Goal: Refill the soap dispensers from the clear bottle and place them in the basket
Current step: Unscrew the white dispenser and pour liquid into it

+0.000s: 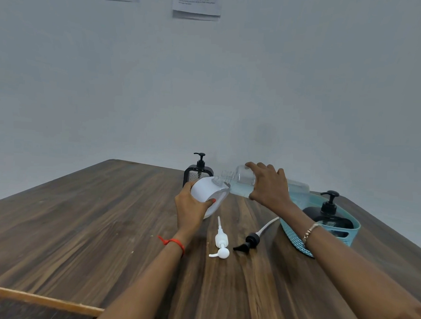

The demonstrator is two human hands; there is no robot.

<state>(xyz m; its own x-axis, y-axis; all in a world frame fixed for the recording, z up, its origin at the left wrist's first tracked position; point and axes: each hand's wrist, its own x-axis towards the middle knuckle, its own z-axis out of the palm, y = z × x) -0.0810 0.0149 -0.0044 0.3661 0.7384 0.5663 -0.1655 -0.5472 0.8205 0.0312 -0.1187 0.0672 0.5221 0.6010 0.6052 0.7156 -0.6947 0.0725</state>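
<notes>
While the clear bottle (242, 185) is tipped almost flat, its open neck at the mouth of the white soap dispenser (204, 189), the right hand (269, 186) grasps its body and the left hand (189, 212) wraps around the tilted dispenser. A white pump (221, 239) and a black pump (249, 242) lie on the wooden table (79, 225) near the hands. A black dispenser (328, 219) stands in the teal basket (295, 237) at the right.

The clear bottle (240, 184), part full of pale liquid, lies tipped with its neck at the mouth of the tilted, pumpless white dispenser (204, 189), while a black dispenser (328, 215) stands upright in the teal basket (294, 237).
</notes>
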